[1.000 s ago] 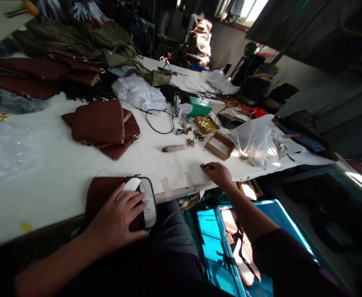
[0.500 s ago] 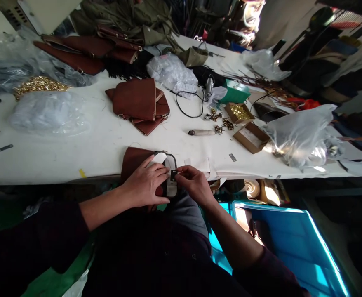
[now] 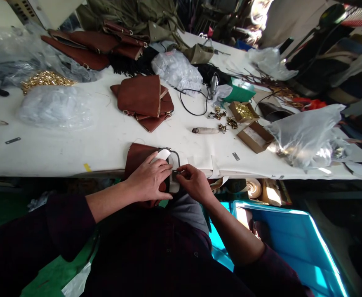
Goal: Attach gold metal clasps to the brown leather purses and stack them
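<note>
A brown leather piece (image 3: 137, 156) lies at the table's front edge, partly hanging over it, with a dark-edged pale flap (image 3: 174, 186) at its right. My left hand (image 3: 150, 177) rests on this work with its fingers spread, partly over a white oval patch (image 3: 163, 154). From the right, my right hand (image 3: 193, 181) pinches a small dark plate (image 3: 175, 176) between thumb and fingers, against the pale flap. Behind them sits a stack of brown leather pieces (image 3: 140, 97).
Two cardboard boxes (image 3: 255, 137) and a clear plastic bag (image 3: 307, 134) stand to the right. A wrapped tool (image 3: 205, 130) lies mid-table. Gold metal parts (image 3: 46, 79) are heaped at the left. Below the table edge is a blue crate (image 3: 286, 235).
The view has shifted slightly, so the table things appear a little further right. Both hands keep nearly the same hold on the leather piece and small plate.
</note>
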Tool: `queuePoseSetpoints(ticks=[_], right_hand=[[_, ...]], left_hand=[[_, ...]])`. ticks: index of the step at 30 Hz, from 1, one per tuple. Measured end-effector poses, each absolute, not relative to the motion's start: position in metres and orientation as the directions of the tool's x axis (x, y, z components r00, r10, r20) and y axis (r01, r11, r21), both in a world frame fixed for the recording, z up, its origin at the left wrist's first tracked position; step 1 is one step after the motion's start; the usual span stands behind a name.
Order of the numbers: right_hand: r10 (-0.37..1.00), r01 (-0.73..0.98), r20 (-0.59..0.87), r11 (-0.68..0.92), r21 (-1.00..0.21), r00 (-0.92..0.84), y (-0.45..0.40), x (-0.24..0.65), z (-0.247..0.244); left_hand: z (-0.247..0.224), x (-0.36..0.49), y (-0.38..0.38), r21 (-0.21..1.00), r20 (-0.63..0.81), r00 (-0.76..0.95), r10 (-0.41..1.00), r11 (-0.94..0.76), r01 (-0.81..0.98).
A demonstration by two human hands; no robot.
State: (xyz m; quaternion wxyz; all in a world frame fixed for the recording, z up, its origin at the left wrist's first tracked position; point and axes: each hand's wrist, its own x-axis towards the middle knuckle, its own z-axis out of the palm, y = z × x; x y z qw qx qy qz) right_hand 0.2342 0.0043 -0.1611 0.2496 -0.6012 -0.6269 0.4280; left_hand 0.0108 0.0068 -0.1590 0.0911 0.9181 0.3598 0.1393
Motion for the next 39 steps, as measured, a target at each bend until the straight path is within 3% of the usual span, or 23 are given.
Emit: queuePoseSetpoints(ticks=[8, 17, 24, 29, 32, 36, 39], right_hand=[[0.978, 0.742, -0.175, -0.032, -0.669, -0.115, 0.006, 0.229, -0.159], [0.970, 0.802, -0.187, 0.014, -0.597, -0.156, 0.006, 0.229, -0.155], [0.980, 0.758, -0.147, 0.006, -0.652, -0.134, 0.005, 0.230, -0.164], [0.959, 0.729, -0.169, 0.052, -0.682, -0.227, 0.016, 0.237, -0.157], [0.979, 0.728, -0.071, 0.095, -0.679, -0.193, 0.049, 0.256, -0.146], [0.982, 0.846, 0.186, 0.070, -0.528, 0.035, 0.124, 0.294, -0.139], [0.965, 0.940, 0.199, 0.219, -0.262, -0.169, 0.181, 0.313, -0.144]], left_hand=[[-0.154, 0.012, 0.006, 0.285, 0.178, 0.697, 0.695, -0.714, 0.640], [-0.155, 0.010, 0.008, 0.251, 0.169, 0.727, 0.665, -0.743, 0.621], [-0.155, 0.011, 0.008, 0.251, 0.149, 0.731, 0.666, -0.740, 0.624], [-0.153, 0.013, 0.008, 0.246, 0.145, 0.724, 0.674, -0.734, 0.633], [-0.151, 0.015, 0.009, 0.267, 0.142, 0.718, 0.682, -0.724, 0.635], [-0.154, 0.015, 0.010, 0.292, 0.157, 0.708, 0.688, -0.717, 0.633], [-0.159, 0.014, 0.011, 0.294, 0.172, 0.707, 0.686, -0.720, 0.628]])
